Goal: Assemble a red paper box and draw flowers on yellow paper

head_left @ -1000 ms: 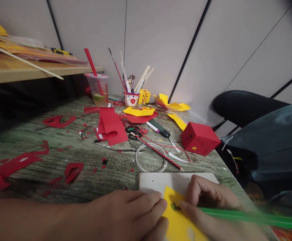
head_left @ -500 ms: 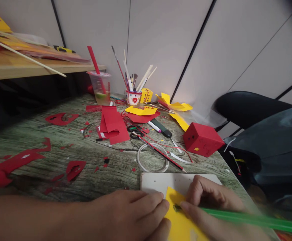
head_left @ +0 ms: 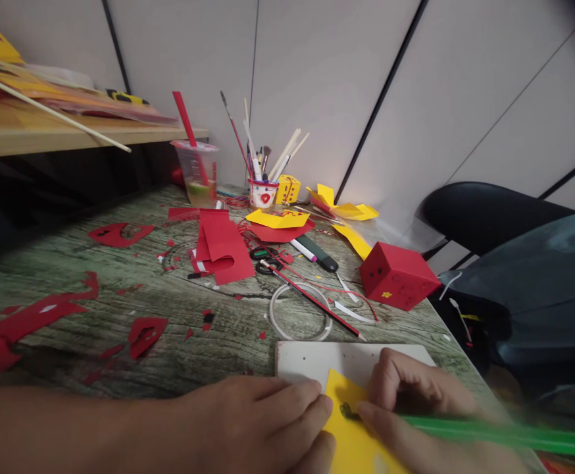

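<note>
Near the bottom edge, a piece of yellow paper [head_left: 347, 449] lies over a white board [head_left: 312, 359]. My left hand [head_left: 272, 421] rests on the paper's left edge, fingers stretched out and pressing down. My right hand [head_left: 410, 401] is closed around a green pen [head_left: 504, 433], whose long body slants out to the right. Its dark tip meets the paper by a small black scribble [head_left: 347, 411]. Part of the paper is hidden under my right fingers and below the frame.
Beyond the board lie a clear ring [head_left: 274, 316], a red-and-black pencil [head_left: 312, 297], scissors [head_left: 262, 253] and a red box [head_left: 399, 276]. Red paper scraps [head_left: 148, 334] litter the left. A drink cup [head_left: 199, 174] and a brush pot [head_left: 262, 194] stand behind. A chair [head_left: 495, 210] is at right.
My right hand and the green pen have shifted very slightly at the scribble, where the dark mark looks a little different. My left hand stays on the paper.
</note>
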